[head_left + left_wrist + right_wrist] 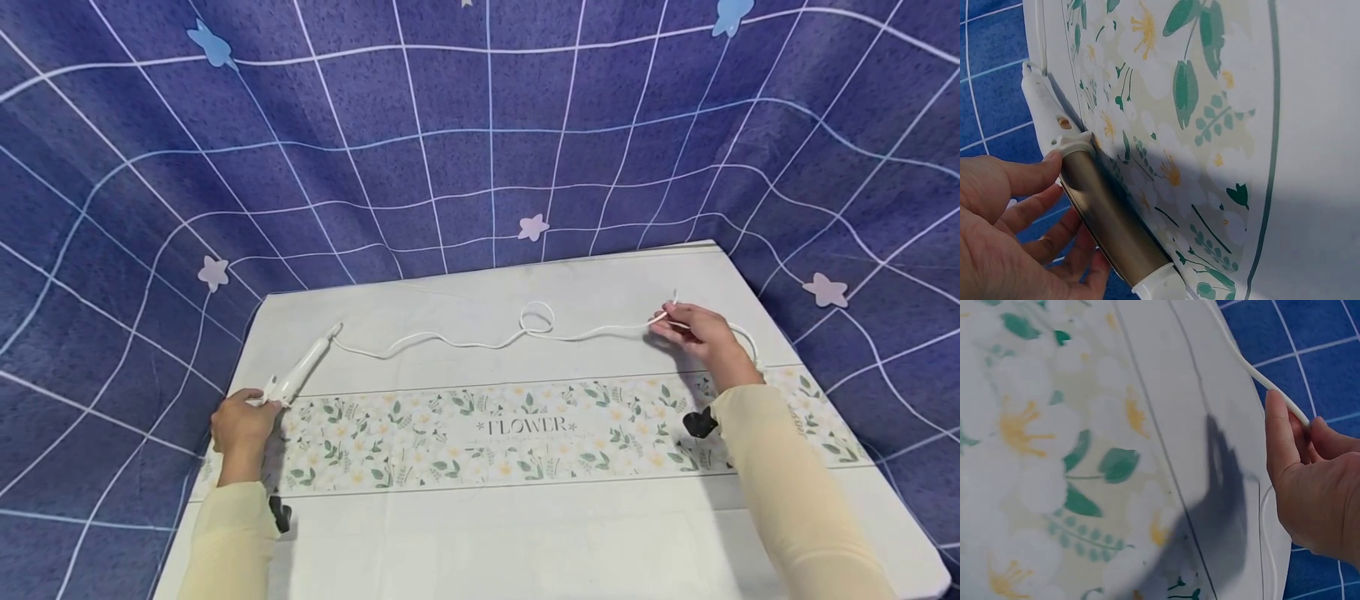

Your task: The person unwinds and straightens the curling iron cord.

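Note:
A curling iron with a white handle (303, 373) and a gold barrel (1116, 215) lies slanted at the left of the table. My left hand (243, 423) holds it near the base of the barrel, the thumb by the white collar and the fingers along the barrel's far side. From the handle's end a white cord (450, 342) runs rightward across the table, with one small loop (537, 317) midway. Over the table's right part, my right hand (697, 332) pinches the cord between thumb and fingers. Beyond that hand the cord curves down to the right.
The white table cover (525, 533) has a floral band (450, 442) lettered FLOWER. A blue curtain (450, 100) with grid lines and stars hangs behind the table and at both sides. Small black pieces (701, 423) sit at both wrists.

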